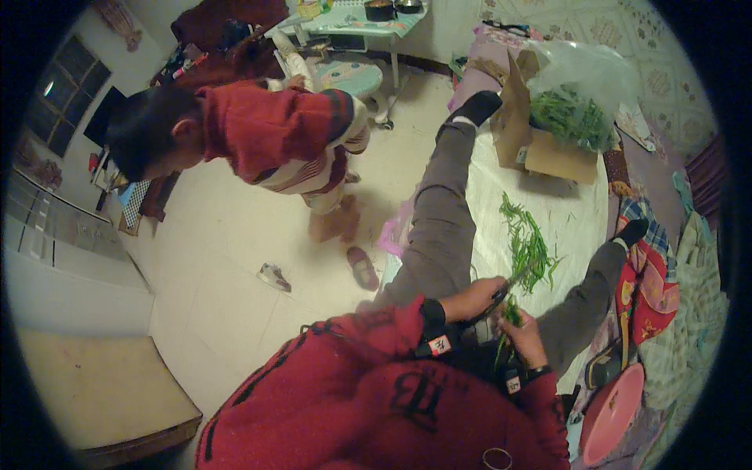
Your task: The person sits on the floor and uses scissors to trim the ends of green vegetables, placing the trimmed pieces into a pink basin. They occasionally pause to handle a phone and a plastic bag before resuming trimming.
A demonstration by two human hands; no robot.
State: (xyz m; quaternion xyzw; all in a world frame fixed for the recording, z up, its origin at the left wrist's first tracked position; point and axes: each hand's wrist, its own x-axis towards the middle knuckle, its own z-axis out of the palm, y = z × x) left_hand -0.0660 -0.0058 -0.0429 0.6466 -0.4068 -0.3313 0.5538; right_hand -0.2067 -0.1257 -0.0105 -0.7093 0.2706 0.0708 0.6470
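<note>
My right hand is closed around a small bunch of thin green chili peppers, close in front of my body. Beside it on the left, my left hand is closed, and a dark thing shows at its fingers that I cannot make out. Just beyond both hands, a loose pile of slim green peppers lies on a pale sheet between my outstretched legs. Farther off stands an open cardboard box, lined with a clear plastic bag full of the same green pods.
A pink basin leans at my right, near a dark bag and bunched clothes. On the left, another person in a red sweater bends over the floor. Shoes, a round stool and a wooden cabinet stand around.
</note>
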